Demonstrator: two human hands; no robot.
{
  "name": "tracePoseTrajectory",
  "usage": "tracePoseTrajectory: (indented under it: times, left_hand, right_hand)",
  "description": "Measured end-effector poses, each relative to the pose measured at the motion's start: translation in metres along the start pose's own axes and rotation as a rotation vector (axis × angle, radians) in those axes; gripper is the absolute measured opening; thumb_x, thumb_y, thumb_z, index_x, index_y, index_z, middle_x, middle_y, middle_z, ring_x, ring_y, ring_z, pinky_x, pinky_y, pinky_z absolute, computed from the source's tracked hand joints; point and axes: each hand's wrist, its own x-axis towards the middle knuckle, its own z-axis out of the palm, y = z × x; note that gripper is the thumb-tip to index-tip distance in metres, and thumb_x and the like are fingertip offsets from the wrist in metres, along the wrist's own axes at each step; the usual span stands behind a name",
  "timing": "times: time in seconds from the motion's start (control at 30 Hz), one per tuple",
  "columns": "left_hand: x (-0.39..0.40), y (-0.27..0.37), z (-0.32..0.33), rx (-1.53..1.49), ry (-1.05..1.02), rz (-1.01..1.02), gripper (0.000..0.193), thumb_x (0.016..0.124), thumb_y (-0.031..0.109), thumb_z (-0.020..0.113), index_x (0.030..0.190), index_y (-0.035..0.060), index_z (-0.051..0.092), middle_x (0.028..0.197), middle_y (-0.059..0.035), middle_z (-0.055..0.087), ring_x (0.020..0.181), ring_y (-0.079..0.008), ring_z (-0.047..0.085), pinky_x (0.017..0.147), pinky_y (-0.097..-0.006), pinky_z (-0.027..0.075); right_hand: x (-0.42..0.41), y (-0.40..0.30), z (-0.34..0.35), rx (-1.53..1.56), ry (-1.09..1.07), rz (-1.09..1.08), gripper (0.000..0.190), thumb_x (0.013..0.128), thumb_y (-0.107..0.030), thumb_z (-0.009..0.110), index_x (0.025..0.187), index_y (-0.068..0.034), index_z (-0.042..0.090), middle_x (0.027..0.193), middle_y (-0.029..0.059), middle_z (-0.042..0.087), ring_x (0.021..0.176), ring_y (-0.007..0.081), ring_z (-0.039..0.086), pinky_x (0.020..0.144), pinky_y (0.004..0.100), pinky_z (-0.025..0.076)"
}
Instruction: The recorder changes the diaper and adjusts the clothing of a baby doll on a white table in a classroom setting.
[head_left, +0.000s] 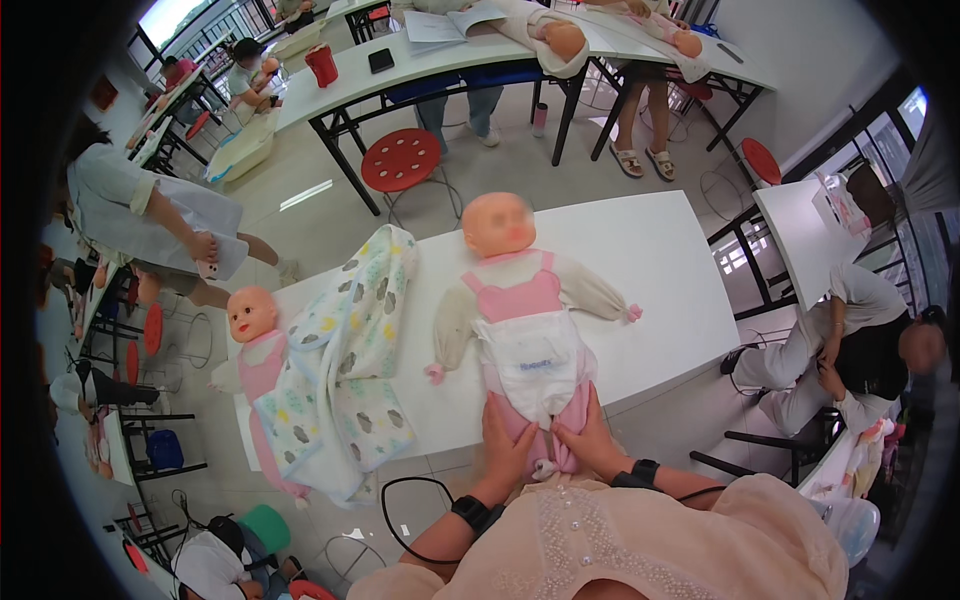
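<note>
A baby doll (517, 296) in a pink and cream outfit lies on its back on the white table (645, 255), its head towards the far edge. A white disposable diaper (529, 360) covers its lower belly and crotch and bears writing on the front. My left hand (508, 444) wraps the leg on the left, thumb on the inner side. Around the other leg, my right hand (589, 439) has the same grip. The doll's feet are close against my blouse. A second doll (259, 330) lies to the left, partly under a patterned baby blanket (352, 330).
Beyond the table stands a red stool (401, 160). Farther off, another white table (450, 64) bears a swaddled doll (564, 41), a phone (381, 61) and a red container (321, 66). A person (150, 202) stands at left; another person (840, 352) sits at right. A black cable (384, 502) loops by my left wrist.
</note>
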Motion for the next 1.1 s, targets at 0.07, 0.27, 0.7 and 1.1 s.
tracePoseTrajectory:
  times: [0.07, 0.27, 0.7, 1.1]
  left_hand:
    - [-0.005, -0.001, -0.003, -0.035, -0.021, -0.033, 0.091, 0.082, 0.015, 0.072, 0.151, -0.0029, 0.017, 0.149, -0.0309, 0.027, 0.137, -0.0451, 0.029, 0.115, -0.0452, 0.025]
    - [-0.008, -0.011, -0.012, 0.090, -0.082, -0.057, 0.088, 0.080, 0.008, 0.070, 0.152, -0.0010, 0.018, 0.147, -0.0275, 0.033, 0.138, -0.0414, 0.032, 0.114, -0.0425, 0.027]
    - [0.117, 0.053, 0.009, 0.602, -0.075, 0.391, 0.053, 0.097, 0.026, 0.050, 0.146, 0.0099, 0.041, 0.155, -0.0171, 0.031, 0.142, -0.0383, 0.029, 0.113, -0.0537, 0.019]
    - [0.123, 0.044, 0.028, 0.797, -0.030, 0.434, 0.053, 0.094, 0.036, 0.056, 0.143, 0.0181, 0.048, 0.154, -0.0110, 0.036, 0.142, -0.0340, 0.031, 0.110, -0.0561, 0.022]
  right_hand:
    - [0.001, 0.011, -0.007, 0.011, 0.021, -0.010, 0.096, 0.081, -0.022, 0.075, 0.151, 0.003, 0.014, 0.145, 0.0288, 0.032, 0.135, 0.0418, 0.035, 0.113, 0.0432, 0.030]
    - [0.031, 0.035, -0.054, -0.242, -0.072, -0.276, 0.086, 0.077, -0.022, 0.077, 0.146, 0.002, 0.030, 0.136, 0.0224, 0.047, 0.126, 0.0388, 0.046, 0.106, 0.0435, 0.038]
    - [0.111, -0.040, -0.038, -0.274, 0.128, -0.523, 0.055, 0.079, -0.022, 0.075, 0.128, -0.005, 0.055, 0.133, 0.0164, 0.051, 0.118, 0.0333, 0.052, 0.099, 0.0401, 0.044]
    - [0.115, -0.029, -0.037, -0.075, 0.252, -0.488, 0.019, 0.088, -0.014, 0.067, 0.103, -0.004, 0.072, 0.102, 0.0126, 0.071, 0.077, 0.0257, 0.069, 0.072, 0.0328, 0.055]
